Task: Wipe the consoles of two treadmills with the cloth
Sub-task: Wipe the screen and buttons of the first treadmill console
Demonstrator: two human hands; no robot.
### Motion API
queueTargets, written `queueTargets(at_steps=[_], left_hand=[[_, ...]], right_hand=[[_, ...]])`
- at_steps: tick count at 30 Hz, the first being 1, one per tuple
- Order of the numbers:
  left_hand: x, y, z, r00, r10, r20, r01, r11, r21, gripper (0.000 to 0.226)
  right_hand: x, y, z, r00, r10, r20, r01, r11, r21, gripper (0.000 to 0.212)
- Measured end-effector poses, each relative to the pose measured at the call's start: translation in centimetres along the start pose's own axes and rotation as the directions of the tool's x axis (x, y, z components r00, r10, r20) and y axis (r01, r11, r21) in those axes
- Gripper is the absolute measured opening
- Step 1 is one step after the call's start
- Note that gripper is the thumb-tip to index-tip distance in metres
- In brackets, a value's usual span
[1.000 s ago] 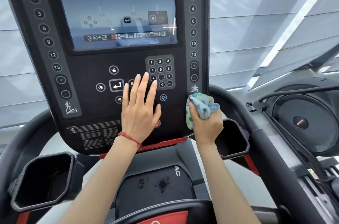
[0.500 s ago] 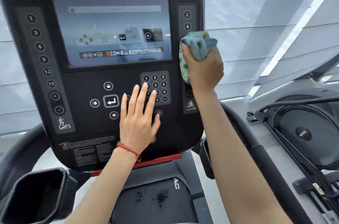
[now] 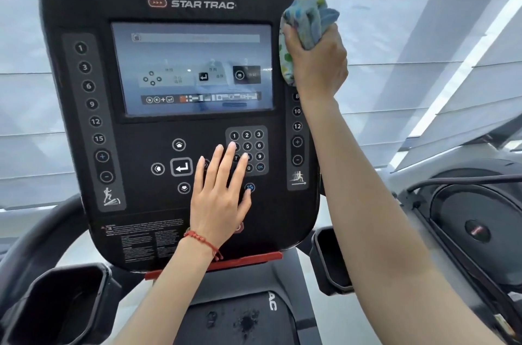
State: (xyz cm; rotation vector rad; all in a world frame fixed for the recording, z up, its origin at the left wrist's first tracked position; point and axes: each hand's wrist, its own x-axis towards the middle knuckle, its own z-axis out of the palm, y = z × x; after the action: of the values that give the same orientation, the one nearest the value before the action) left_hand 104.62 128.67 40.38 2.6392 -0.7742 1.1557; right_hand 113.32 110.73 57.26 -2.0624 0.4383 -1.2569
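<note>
A black treadmill console (image 3: 84,5) with a lit screen (image 3: 192,70) fills the middle of the view. My right hand (image 3: 317,64) grips a bunched blue cloth with coloured dots (image 3: 303,22) and presses it against the console's upper right edge, over the top of the right button strip. My left hand (image 3: 220,192) lies flat with fingers spread on the lower middle of the console, its fingertips covering part of the number keypad (image 3: 252,141). A red string bracelet circles my left wrist.
Black cup holders sit at the lower left (image 3: 65,302) and lower right (image 3: 330,262) of the console. A red strip (image 3: 254,258) runs under the console. Another machine with a round black housing (image 3: 477,228) stands to the right. Pale window blinds hang behind.
My right hand has carried the cloth up the console's right edge, from beside the lower right corner to the top right. My left hand has stayed flat on the console.
</note>
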Motion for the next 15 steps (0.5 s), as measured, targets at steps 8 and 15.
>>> queueTargets(at_steps=[8,15], left_hand=[[0.0,-0.1,-0.1,1.000,0.006,0.025,-0.006,1.000,0.007,0.051],[-0.2,-0.1,-0.6,0.997,0.009,0.071,-0.009,1.000,-0.004,0.052]], right_hand=[[-8.1,4.0,-1.9,0.999,0.049,0.007,-0.049,0.999,-0.011,0.056],[-15.9,7.6,-4.5,0.991,0.123,0.045,-0.120,0.991,-0.067,0.053]])
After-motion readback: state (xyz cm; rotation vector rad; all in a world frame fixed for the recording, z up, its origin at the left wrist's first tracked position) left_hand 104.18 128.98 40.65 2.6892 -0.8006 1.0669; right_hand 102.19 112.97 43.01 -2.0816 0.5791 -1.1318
